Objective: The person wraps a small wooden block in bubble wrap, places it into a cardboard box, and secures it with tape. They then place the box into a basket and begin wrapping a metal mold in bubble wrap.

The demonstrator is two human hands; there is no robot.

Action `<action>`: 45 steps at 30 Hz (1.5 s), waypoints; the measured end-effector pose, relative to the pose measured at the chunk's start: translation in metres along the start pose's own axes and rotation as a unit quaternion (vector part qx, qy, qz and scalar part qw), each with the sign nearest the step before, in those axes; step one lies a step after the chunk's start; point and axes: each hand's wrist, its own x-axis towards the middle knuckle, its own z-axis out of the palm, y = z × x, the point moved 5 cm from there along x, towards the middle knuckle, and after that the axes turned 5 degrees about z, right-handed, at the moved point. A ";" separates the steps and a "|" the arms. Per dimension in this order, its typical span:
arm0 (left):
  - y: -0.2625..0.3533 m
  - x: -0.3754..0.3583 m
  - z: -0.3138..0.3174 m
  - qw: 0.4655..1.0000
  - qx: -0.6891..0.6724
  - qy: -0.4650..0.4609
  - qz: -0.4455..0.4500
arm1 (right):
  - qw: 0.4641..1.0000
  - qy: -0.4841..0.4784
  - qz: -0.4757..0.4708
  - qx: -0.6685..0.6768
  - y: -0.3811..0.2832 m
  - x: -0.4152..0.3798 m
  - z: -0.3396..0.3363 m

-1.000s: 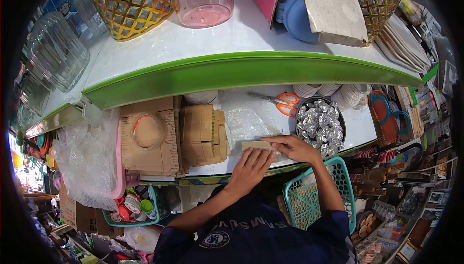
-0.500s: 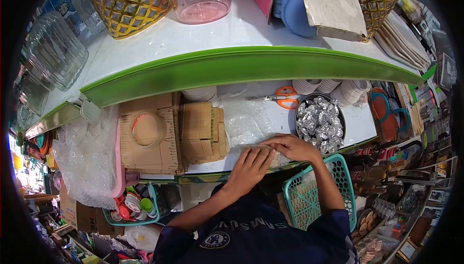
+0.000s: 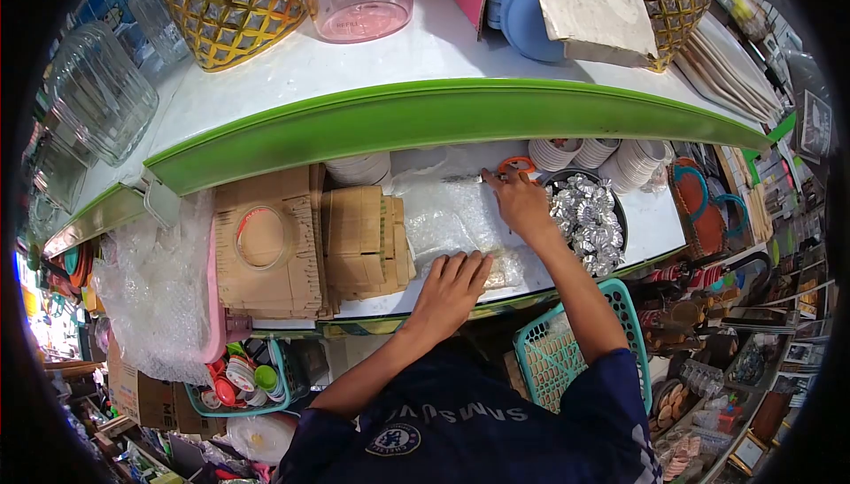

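My left hand (image 3: 452,285) rests palm down with fingers stretched over the near edge of the bubble wrap (image 3: 452,218), beside a small wrapped bundle (image 3: 505,269). What the bundle contains is hard to make out through the clear wrap. Farther back, my right hand (image 3: 522,205) is closed over the scissors (image 3: 516,163), fingers near the pivot. One orange handle shows past the hand; the other is covered. The blades point left, lying on the bubble wrap's far part.
Folded cardboard (image 3: 266,276) bearing a tape roll (image 3: 263,236) stands at left, near more cardboard pieces (image 3: 363,236). A dark bowl of silver foil-like pieces (image 3: 586,218) sits at right. Overhead runs a green-edged shelf (image 3: 460,112); a teal basket (image 3: 522,351) is below.
My right hand has left the wrapped bundle and moved away from me onto the scissors. My left hand has shifted slightly left and flattened. The view has shifted slightly.
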 end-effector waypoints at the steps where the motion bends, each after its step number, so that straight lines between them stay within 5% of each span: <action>1: 0.000 0.000 -0.001 1.000 -0.002 -0.005 -0.001 | 1.000 0.001 0.000 0.000 -0.001 0.004 0.001; 13: 0.000 -0.002 0.000 1.000 -0.009 -0.012 -0.007 | 0.997 -0.006 0.061 -0.051 0.004 0.026 0.030; 25: 0.004 -0.004 -0.003 1.000 -0.022 -0.018 -0.014 | 0.988 0.129 0.079 0.012 0.006 0.034 0.026; 28: 0.004 -0.004 -0.003 0.999 -0.023 -0.022 -0.016 | 0.989 0.089 0.102 0.051 -0.001 0.027 -0.016; 31: 0.004 -0.004 -0.004 0.999 -0.027 -0.021 -0.014 | 0.983 -0.051 0.075 0.159 -0.017 0.013 -0.045; 33: 0.004 -0.004 -0.004 0.999 -0.030 -0.025 -0.010 | 0.943 -0.135 -0.106 0.286 -0.038 -0.004 -0.047; 34: 0.005 -0.004 -0.004 0.999 -0.031 -0.028 -0.010 | 0.929 -0.179 -0.115 0.301 -0.041 -0.013 -0.038; 45: 0.012 -0.005 -0.009 0.998 -0.038 -0.047 0.008 | 0.966 -0.196 -0.018 0.168 -0.035 -0.040 -0.039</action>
